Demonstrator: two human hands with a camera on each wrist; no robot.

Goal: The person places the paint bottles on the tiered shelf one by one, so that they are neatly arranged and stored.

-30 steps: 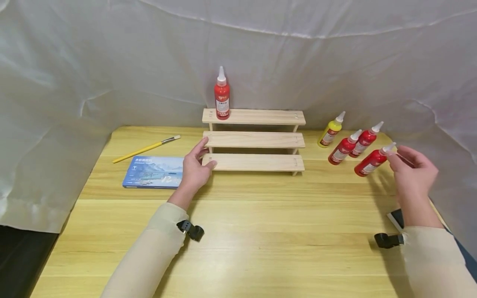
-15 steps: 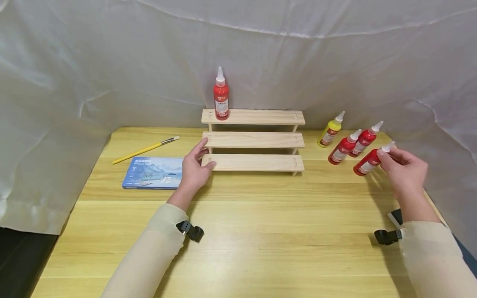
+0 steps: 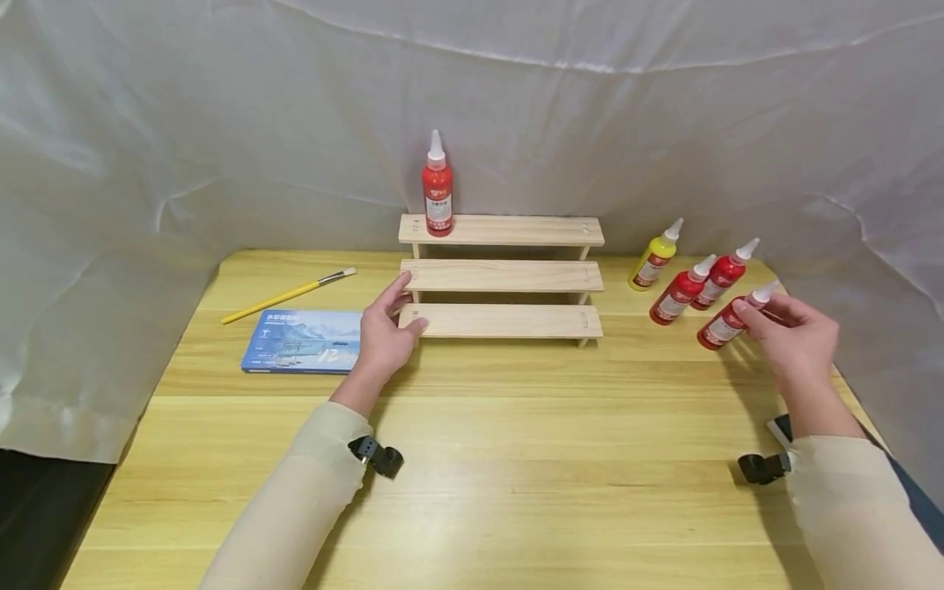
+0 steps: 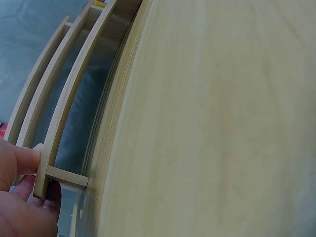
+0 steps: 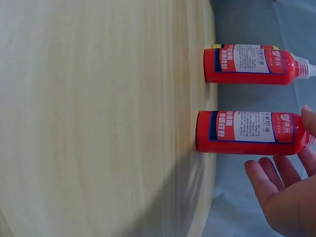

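Observation:
My left hand (image 3: 387,338) grips the left end of a three-tier wooden display rack (image 3: 501,321). In the left wrist view its thumb lies over the front board (image 4: 63,106) and its fingers curl beneath. At the right, my right hand (image 3: 800,340) pinches a red squeeze bottle (image 3: 719,329) near its white nozzle. The right wrist view shows thumb and fingers at the neck of this labelled bottle (image 5: 254,132), its base close to the tabletop. Another red bottle (image 3: 438,197) stands upright on the rack's top tier, at the left end.
Two more red bottles (image 3: 677,297) (image 3: 719,283) and a yellow bottle (image 3: 652,264) stand behind the held one. Left of the rack lie a yellow-handled paintbrush (image 3: 288,295) and a flat blue box (image 3: 301,342). Grey cloth (image 3: 516,106) hangs behind the table.
My right hand has moved slightly left and closed from the nozzle tip down onto the neck of the red squeeze bottle. The left hand has stayed on the rack.

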